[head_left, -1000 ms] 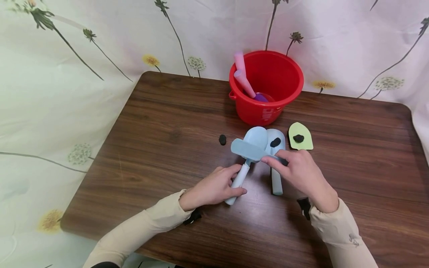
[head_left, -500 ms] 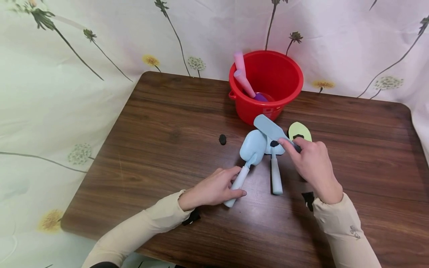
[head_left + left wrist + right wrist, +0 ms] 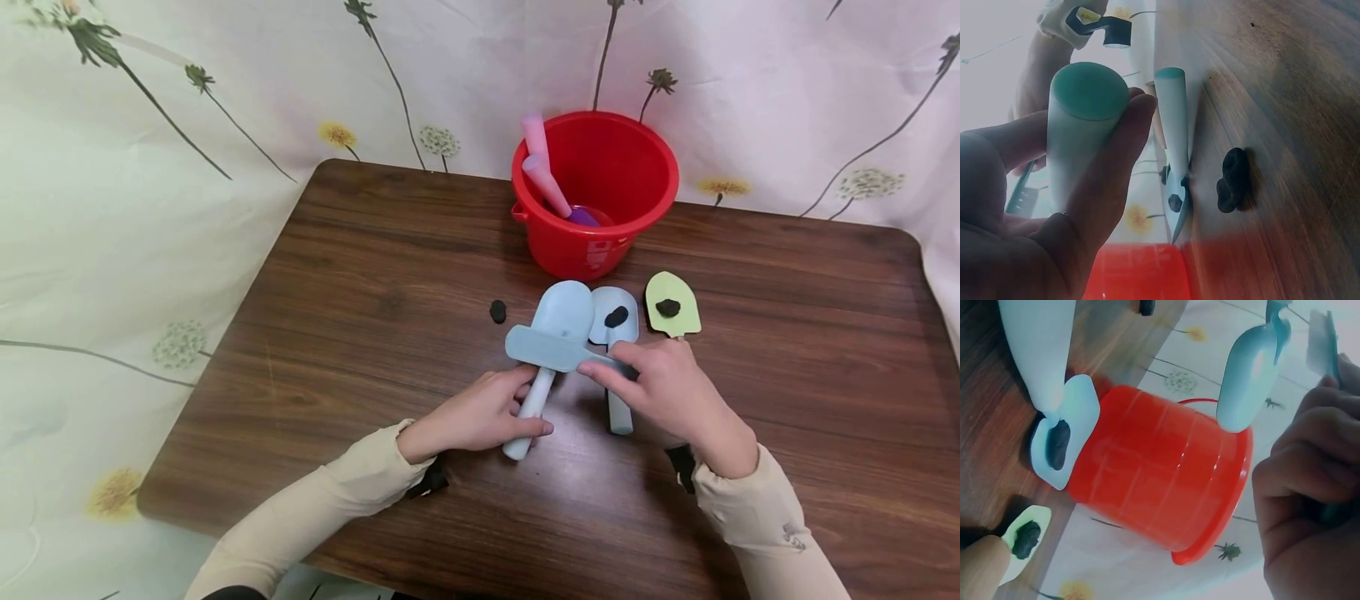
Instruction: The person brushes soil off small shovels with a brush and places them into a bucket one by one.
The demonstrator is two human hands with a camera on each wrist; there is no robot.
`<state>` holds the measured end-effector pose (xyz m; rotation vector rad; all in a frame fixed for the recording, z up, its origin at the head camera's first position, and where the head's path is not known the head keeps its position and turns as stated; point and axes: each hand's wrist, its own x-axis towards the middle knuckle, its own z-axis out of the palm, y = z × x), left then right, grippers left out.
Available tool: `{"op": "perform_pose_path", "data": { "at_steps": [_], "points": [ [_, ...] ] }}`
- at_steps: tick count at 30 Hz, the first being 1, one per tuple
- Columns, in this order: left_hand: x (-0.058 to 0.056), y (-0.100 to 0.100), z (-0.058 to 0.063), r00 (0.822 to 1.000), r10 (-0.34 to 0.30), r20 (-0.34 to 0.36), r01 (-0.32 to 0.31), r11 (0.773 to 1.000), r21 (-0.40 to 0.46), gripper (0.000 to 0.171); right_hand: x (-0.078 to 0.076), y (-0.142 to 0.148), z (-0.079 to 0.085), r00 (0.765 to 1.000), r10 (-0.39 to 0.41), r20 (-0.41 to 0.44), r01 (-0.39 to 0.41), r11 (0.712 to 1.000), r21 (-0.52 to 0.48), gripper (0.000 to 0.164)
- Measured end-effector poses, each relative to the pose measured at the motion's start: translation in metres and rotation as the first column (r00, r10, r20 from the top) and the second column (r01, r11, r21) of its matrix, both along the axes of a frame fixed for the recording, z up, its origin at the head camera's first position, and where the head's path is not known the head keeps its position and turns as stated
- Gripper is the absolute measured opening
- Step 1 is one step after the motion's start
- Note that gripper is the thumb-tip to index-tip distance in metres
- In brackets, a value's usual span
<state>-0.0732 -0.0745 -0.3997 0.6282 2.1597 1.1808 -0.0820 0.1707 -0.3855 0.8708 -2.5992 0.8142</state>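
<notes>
My left hand (image 3: 480, 414) grips the white, green-ended handle of a light blue toy shovel (image 3: 564, 308). That shovel is lifted, as the right wrist view shows its blade (image 3: 1250, 375) beside the bucket. With my right hand (image 3: 675, 387) I hold a flat light blue tool (image 3: 543, 347) with a rounded end; its grip is hidden in my fingers. Its blade overlaps the base of the shovel blade in the head view. A second blue shovel (image 3: 619, 412) lies on the table, a dark lump (image 3: 617, 317) on its blade.
A red bucket (image 3: 577, 250) at the back holds pink-handled tools (image 3: 546, 185). Right of the blue shovels lies a light green shovel (image 3: 686, 321) bearing another dark lump (image 3: 668, 308). One dark lump (image 3: 498, 312) sits on the wooden table (image 3: 360, 267).
The flat tool swung up to the right over the second shovel, then back left across the held shovel. The held shovel's blade has turned slightly; my left hand stayed almost in place.
</notes>
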Motion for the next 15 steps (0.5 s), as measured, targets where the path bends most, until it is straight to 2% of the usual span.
{"op": "perform_pose_path", "data": {
  "at_steps": [2,5,11,15],
  "points": [
    [0.0,0.0,0.0,1.0,0.003,0.021,-0.004,1.0,0.007,0.04,0.0,-0.002,-0.001,0.999,-0.011,-0.035,0.011,1.0,0.024,0.058],
    [0.001,0.0,0.001,0.999,0.007,0.039,-0.008,1.0,0.016,0.035,-0.001,-0.002,-0.002,0.999,-0.033,-0.025,0.034,0.999,0.035,0.059],
    [0.003,-0.001,0.003,1.0,0.003,-0.013,-0.003,1.0,-0.006,0.03,-0.006,0.003,-0.003,0.996,-0.075,0.056,0.073,0.997,0.032,0.053],
    [0.006,-0.002,0.004,0.999,-0.015,-0.029,0.015,1.0,-0.006,0.031,-0.01,0.007,-0.004,0.989,-0.143,0.039,0.143,0.99,0.002,0.053]
  ]
}}
